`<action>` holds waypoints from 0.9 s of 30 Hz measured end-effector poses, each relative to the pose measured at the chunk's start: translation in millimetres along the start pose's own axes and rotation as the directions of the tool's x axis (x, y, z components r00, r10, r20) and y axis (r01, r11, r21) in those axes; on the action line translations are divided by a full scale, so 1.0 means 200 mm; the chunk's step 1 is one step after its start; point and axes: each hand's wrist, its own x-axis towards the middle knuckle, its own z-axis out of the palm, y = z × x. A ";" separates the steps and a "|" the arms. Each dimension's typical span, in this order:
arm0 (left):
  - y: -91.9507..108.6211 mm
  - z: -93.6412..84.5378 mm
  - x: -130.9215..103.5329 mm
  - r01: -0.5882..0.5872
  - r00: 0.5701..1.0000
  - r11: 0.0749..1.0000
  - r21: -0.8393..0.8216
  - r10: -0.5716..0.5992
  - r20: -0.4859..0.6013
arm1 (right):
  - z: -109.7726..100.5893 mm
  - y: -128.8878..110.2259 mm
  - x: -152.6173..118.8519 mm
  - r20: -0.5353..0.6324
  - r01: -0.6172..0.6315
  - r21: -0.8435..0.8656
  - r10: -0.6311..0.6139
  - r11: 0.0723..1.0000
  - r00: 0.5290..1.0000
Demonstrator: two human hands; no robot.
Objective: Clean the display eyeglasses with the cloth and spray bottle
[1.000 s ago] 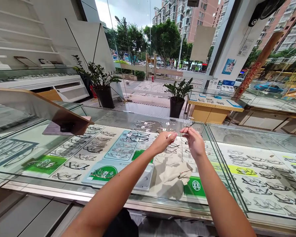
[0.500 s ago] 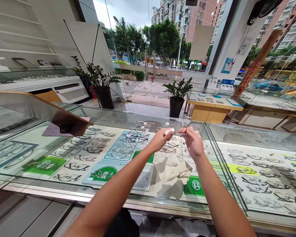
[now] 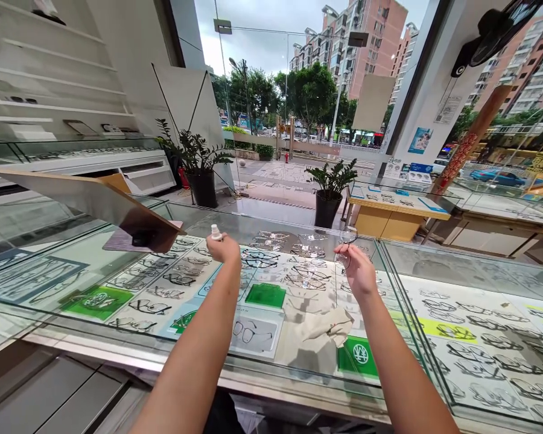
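My left hand (image 3: 225, 248) is closed around a small white spray bottle (image 3: 215, 232), whose top sticks up above the fingers. It is held over the left part of the glass counter. My right hand (image 3: 358, 265) pinches a pair of eyeglasses (image 3: 349, 238), held up over the counter with one lens above the fingers and the other partly hidden by them. Below and between my hands a crumpled beige cloth (image 3: 328, 325) lies on the glass top. A green card (image 3: 358, 355) with a white logo shows beside the cloth.
Rows of spectacle frames (image 3: 308, 277) fill the glass display counter (image 3: 199, 211). A tilted wooden-edged panel (image 3: 117, 208) stands at the left on the counter. Potted plants (image 3: 328, 208) stand beyond it, before the glass front. Another display case (image 3: 479, 337) adjoins at the right.
My left hand has moved left, away from the eyeglasses, with the spray bottle. My right hand stays nearly in place with the eyeglasses. The view has tilted up slightly.
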 end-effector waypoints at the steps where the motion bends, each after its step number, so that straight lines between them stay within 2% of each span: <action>1: -0.02 0.00 0.01 0.055 0.996 0.998 0.007 -0.055 -0.077 | 0.00 0.00 0.00 -0.002 -0.005 0.003 0.005 1.000 1.000; 3: -0.06 0.02 0.01 0.152 0.961 0.988 -0.002 -0.149 -0.233 | -0.01 0.01 0.00 -0.005 -0.016 0.007 0.016 1.000 1.000; 4: -0.07 0.02 0.01 0.171 0.948 0.985 -0.011 -0.167 -0.270 | -0.01 0.01 0.00 -0.005 -0.019 0.008 0.019 1.000 1.000; 8: -0.10 0.04 0.02 0.167 0.930 0.985 -0.037 -0.170 -0.326 | -0.01 0.01 0.00 -0.005 -0.011 0.014 0.011 1.000 1.000; 18: -0.12 0.06 0.03 0.160 0.918 0.986 -0.040 -0.164 -0.361 | -0.01 0.01 0.00 -0.009 -0.016 0.011 0.016 1.000 1.000; 27: -0.10 0.02 -0.01 0.119 0.964 0.993 -0.009 -0.118 -0.238 | -0.01 0.00 0.00 -0.002 -0.024 -0.002 0.024 1.000 1.000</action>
